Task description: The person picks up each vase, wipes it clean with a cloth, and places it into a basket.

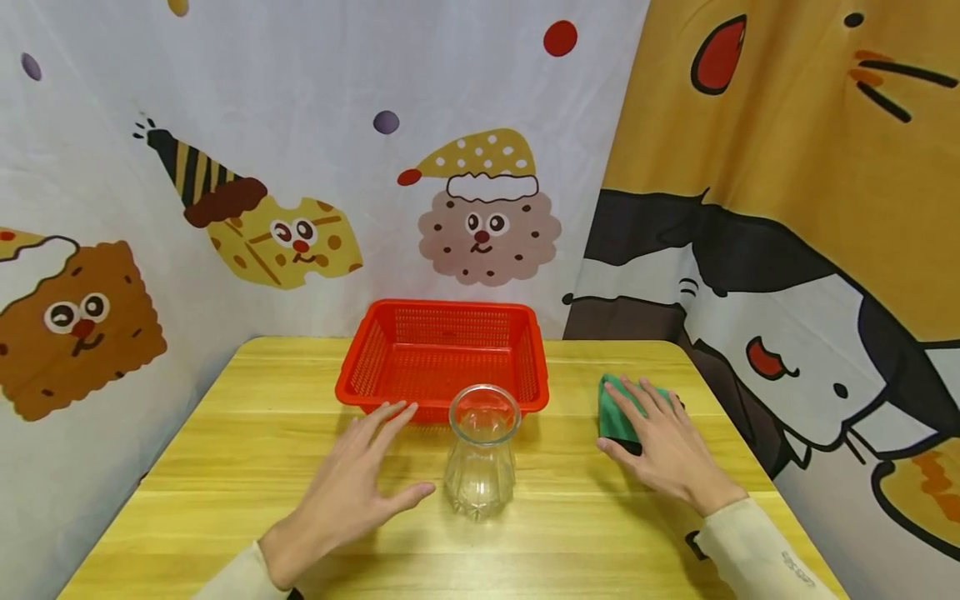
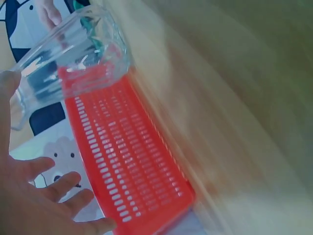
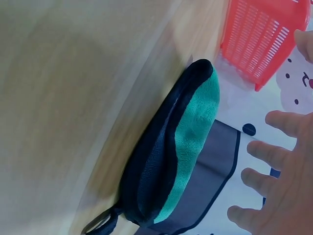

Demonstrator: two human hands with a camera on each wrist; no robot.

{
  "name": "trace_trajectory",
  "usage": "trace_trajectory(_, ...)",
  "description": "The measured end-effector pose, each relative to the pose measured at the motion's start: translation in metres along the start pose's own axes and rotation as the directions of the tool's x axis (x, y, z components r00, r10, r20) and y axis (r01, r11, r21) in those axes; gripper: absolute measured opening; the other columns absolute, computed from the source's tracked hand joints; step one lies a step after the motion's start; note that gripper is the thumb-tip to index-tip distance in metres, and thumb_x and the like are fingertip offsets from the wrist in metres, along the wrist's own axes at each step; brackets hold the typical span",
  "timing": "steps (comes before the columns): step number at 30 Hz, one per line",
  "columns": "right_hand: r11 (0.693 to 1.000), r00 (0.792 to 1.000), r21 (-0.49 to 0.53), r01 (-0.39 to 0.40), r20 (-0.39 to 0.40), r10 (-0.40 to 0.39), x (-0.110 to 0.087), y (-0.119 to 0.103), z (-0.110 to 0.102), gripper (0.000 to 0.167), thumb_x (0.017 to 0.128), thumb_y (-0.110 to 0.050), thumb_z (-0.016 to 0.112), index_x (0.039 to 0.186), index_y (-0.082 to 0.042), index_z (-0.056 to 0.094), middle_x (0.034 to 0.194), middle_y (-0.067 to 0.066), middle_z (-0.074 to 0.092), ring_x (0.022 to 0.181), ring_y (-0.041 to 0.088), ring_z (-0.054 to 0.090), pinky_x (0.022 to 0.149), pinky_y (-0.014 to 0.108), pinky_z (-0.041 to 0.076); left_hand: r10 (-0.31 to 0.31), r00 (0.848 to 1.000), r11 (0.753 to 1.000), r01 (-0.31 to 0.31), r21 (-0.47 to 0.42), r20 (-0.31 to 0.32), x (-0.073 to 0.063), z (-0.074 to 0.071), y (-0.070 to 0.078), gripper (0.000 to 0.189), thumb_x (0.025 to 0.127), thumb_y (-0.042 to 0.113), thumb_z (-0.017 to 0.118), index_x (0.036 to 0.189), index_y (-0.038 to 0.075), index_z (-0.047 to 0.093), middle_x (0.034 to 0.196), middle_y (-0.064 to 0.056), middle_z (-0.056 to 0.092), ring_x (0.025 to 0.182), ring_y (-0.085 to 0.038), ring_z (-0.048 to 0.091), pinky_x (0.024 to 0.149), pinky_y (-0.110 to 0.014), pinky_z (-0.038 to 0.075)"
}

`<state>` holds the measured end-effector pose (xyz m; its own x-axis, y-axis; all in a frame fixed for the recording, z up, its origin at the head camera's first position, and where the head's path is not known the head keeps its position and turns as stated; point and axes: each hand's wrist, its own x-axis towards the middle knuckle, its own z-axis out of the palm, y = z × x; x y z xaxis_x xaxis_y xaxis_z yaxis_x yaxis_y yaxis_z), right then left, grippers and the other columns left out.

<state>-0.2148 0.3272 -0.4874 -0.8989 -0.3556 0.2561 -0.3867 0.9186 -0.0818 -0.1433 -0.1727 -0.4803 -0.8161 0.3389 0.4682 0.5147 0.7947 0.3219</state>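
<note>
A clear glass vase (image 1: 482, 479) with a wide rim stands upright on the table. Just left of it is my left hand (image 1: 345, 487), its fingers spread and thumb pointing at the glass. The left wrist view has a gap between the fingers and the vase (image 2: 73, 58). On the right, a folded green cloth (image 1: 613, 412) with black edging lies under my right hand (image 1: 671, 450), partly hidden by it. In the right wrist view the fingers (image 3: 266, 154) are extended over the cloth (image 3: 195, 127), and a black hanging loop shows at one end.
Behind the vase, a red plastic basket (image 1: 450, 358) with perforated walls sits near the back edge of the wooden table (image 1: 247, 467). Printed cartoon curtains (image 1: 480, 75) hang close behind the table and along its sides.
</note>
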Motion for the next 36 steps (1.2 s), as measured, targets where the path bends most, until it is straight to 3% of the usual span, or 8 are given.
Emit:
trace_trajectory(8, 1.0, 1.0, 0.003, -0.013, 0.017, 0.013, 0.005, 0.003, -0.001, 0.091, 0.109, -0.07, 0.071, 0.181, -0.02, 0.044, 0.187, 0.018, 0.042, 0.171, 0.056, 0.04, 0.134, 0.09, 0.032, -0.008, 1.0, 0.999, 0.009, -0.049, 0.016, 0.001, 0.007, 0.013, 0.11, 0.089, 0.061, 0.099, 0.178, 0.023, 0.048, 0.173, -0.006, 0.059, 0.151, -0.034, 0.066, 0.117, -0.066, 0.063)
trace_trajectory(17, 0.998, 0.998, 0.03, -0.047, 0.043, 0.046, 0.008, 0.006, 0.004, 0.091, 0.111, -0.071, 0.067, 0.18, -0.017, 0.045, 0.186, 0.02, 0.044, 0.17, 0.057, 0.041, 0.134, 0.088, 0.035, -0.026, 0.998, 0.995, 0.031, -0.099, 0.058, 0.004, 0.009, 0.022, 0.107, 0.091, 0.061, 0.098, 0.178, 0.024, 0.048, 0.171, -0.003, 0.061, 0.148, -0.031, 0.069, 0.115, -0.063, 0.066)
trace_trajectory(24, 0.997, 0.995, 0.031, -0.075, 0.062, 0.073, 0.013, 0.011, 0.005, 0.088, 0.112, -0.07, 0.066, 0.18, -0.017, 0.046, 0.184, 0.02, 0.046, 0.167, 0.059, 0.045, 0.13, 0.089, 0.04, -0.051, 0.994, 0.987, 0.066, -0.148, 0.101, 0.01, 0.012, 0.029, 0.105, 0.096, 0.07, 0.09, 0.18, 0.027, 0.044, 0.172, -0.002, 0.06, 0.149, -0.032, 0.07, 0.114, -0.062, 0.068)
trace_trajectory(36, 0.998, 0.996, 0.037, -0.046, 0.072, 0.043, 0.016, 0.021, 0.008, 0.071, 0.118, -0.05, 0.067, 0.176, -0.013, 0.051, 0.18, 0.024, 0.051, 0.158, 0.06, 0.054, 0.123, 0.087, 0.048, -0.107, 0.977, 0.959, 0.15, -0.24, 0.184, 0.02, 0.019, 0.042, 0.102, 0.097, 0.074, 0.086, 0.178, 0.029, 0.046, 0.172, 0.004, 0.06, 0.154, -0.028, 0.067, 0.119, -0.061, 0.066)
